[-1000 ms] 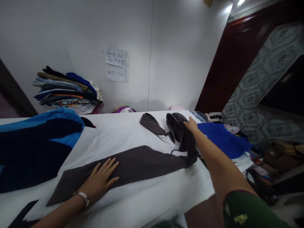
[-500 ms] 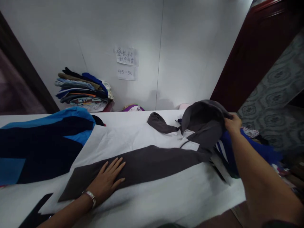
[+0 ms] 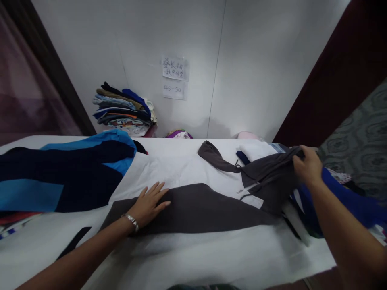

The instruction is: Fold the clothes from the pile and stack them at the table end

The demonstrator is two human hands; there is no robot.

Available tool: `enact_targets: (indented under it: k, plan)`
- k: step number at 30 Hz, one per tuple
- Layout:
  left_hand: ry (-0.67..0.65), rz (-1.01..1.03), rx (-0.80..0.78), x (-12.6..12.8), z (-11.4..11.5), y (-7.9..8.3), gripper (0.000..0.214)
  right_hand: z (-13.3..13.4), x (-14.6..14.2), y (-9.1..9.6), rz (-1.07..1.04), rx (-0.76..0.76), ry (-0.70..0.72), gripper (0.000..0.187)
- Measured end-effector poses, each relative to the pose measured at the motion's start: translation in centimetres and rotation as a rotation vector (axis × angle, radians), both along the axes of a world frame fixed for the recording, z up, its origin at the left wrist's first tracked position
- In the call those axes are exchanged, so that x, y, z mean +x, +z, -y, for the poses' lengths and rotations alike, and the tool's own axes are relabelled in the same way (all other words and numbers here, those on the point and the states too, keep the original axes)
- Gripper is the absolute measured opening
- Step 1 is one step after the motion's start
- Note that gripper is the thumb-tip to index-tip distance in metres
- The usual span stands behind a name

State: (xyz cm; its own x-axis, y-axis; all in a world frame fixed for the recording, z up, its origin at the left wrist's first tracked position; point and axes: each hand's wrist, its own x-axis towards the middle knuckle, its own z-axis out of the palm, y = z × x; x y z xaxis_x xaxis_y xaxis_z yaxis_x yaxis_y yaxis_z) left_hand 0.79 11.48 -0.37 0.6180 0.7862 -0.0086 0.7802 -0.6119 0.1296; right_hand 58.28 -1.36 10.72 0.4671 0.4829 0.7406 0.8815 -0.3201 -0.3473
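Observation:
A white and dark grey hooded jacket (image 3: 199,207) lies spread across the white table, its grey sleeve running along the near side. My left hand (image 3: 149,205) rests flat on that sleeve, fingers spread. At the right, my right hand (image 3: 308,164) is closed on the edge of the grey hood (image 3: 273,171), which is pulled out flat toward the right. A drawstring and zip show at the neck opening. The fingertips of my right hand are partly hidden by the cloth.
A blue and navy garment (image 3: 84,177) lies on the left. Folded clothes (image 3: 123,108) are stacked against the wall under paper signs (image 3: 174,78). Blue clothing (image 3: 347,197) lies at the right end, and a white folded item (image 3: 256,150) sits behind the hood. The table (image 3: 217,257) runs along the wall.
The hood was raised and rounded; now it is lowered and stretched flat to the right by my right hand. My left hand stays on the sleeve. The view has shifted left.

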Motion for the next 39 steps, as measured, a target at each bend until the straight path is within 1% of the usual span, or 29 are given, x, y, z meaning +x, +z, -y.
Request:
enact_targets:
  k: [1, 2, 4, 6, 8, 10, 12, 14, 17, 20, 22, 23, 25, 27, 28, 30, 32, 33, 35, 37, 39]
  plan:
    - [0.013, -0.023, 0.012, 0.2, -0.3, -0.1, 0.06, -1.2, -1.6, 0.1, -0.006, 0.024, 0.119, 0.046]
    - [0.021, -0.051, 0.007, 0.4, -0.6, -0.4, 0.061, -2.6, -3.4, 0.0, -0.051, 0.014, 0.236, 0.042]
    - [0.03, -0.089, -0.018, 0.7, -0.9, -1.2, 0.064, -5.9, -7.0, -1.0, -0.201, -0.067, 0.427, 0.037]
    - [0.031, -0.091, -0.029, 0.9, -0.9, -2.0, 0.065, -9.4, -10.6, -2.6, -0.318, -0.213, 0.544, 0.034]
    - [0.028, -0.077, -0.02, 0.8, -0.8, -2.4, 0.066, -12.9, -14.0, -4.4, -0.319, -0.394, 0.547, 0.037]
    - [0.024, -0.061, -0.012, 0.7, -0.7, -2.4, 0.067, -16.1, -17.0, -6.1, -0.244, -0.616, 0.518, 0.047]
    - [0.026, -0.051, -0.012, 0.6, -0.7, -2.3, 0.067, -18.9, -19.6, -7.5, -0.21, -0.709, 0.509, 0.056]
    - [0.029, -0.047, -0.017, 0.5, -0.6, -2.3, 0.067, -21.6, -21.7, -8.6, -0.202, -0.734, 0.493, 0.063]
    - [0.031, -0.035, -0.023, 0.4, -0.7, -2.5, 0.067, -25.1, -23.6, -9.7, -0.143, -0.761, 0.445, 0.065]
    - [0.022, -0.005, -0.025, 0.3, -0.8, -2.8, 0.068, -27.8, -24.3, -10.7, -0.162, -0.754, 0.432, 0.067]
    - [0.017, 0.016, -0.026, 0.3, -0.8, -2.9, 0.067, -29.1, -24.1, -11.2, -0.25, -0.728, 0.428, 0.068]
    - [0.018, 0.023, -0.028, 0.3, -0.8, -2.9, 0.067, -29.5, -23.8, -11.3, -0.293, -0.711, 0.422, 0.065]
    - [0.02, 0.022, -0.039, 0.3, -0.7, -2.8, 0.068, -30.0, -22.9, -11.2, -0.352, -0.658, 0.409, 0.048]
    - [0.023, 0.02, -0.043, 0.3, -0.7, -2.7, 0.069, -29.9, -21.7, -10.4, -0.411, -0.557, 0.401, 0.032]
    - [0.022, 0.024, -0.041, 0.3, -0.7, -2.7, 0.069, -29.6, -21.0, -9.8, -0.441, -0.49, 0.399, 0.03]
    - [0.022, 0.038, -0.033, 0.3, -0.8, -2.9, 0.068, -28.3, -19.5, -8.8, -0.497, -0.35, 0.402, 0.036]
    - [0.021, 0.052, -0.022, 0.3, -0.9, -3.3, 0.068, -25.9, -18.1, -8.3, -0.55, -0.243, 0.413, 0.042]
    - [0.019, 0.057, -0.017, 0.3, -0.9, -3.4, 0.067, -24.4, -17.5, -8.3, -0.6, -0.226, 0.428, 0.044]
    - [0.015, 0.059, -0.004, 0.3, -1.1, -3.7, 0.068, -21.1, -16.4, -8.9, -0.725, -0.278, 0.46, 0.042]
    - [0.012, 0.054, 0.005, 0.3, -1.2, -3.9, 0.069, -18.0, -15.6, -9.7, -0.83, -0.405, 0.476, 0.033]
    - [0.012, 0.051, 0.01, 0.4, -1.2, -3.8, 0.068, -15.6, -15.0, -10.1, -0.838, -0.523, 0.456, 0.027]
